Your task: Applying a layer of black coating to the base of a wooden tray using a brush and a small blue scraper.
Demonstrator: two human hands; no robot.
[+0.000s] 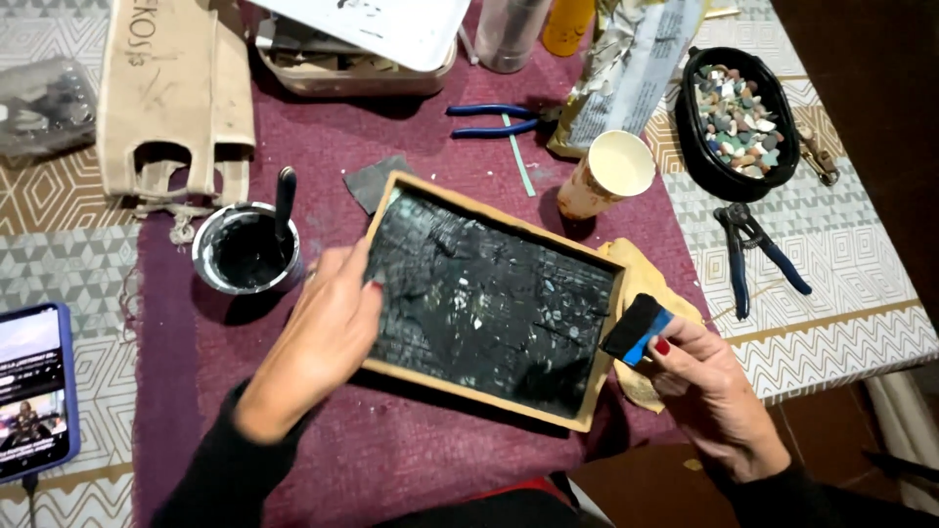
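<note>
A wooden-framed tray [486,209] lies tilted on the maroon cloth [391,460], its inside smeared with black grout over small mosaic pieces. My left hand [323,337] rests on the tray's left edge, fingers over the frame. My right hand [709,386] is at the tray's right edge and pinches a small blue sponge [638,330] blackened with grout. Under that hand lies a yellow cloth [646,279].
A metal cup of black grout [245,249] with a stirring stick stands left of the tray. A paper cup [608,174], blue pliers [494,119], dark nippers [758,249], a black bowl of coloured stones [736,110], a phone [34,391] and a canvas bag [171,88] surround it.
</note>
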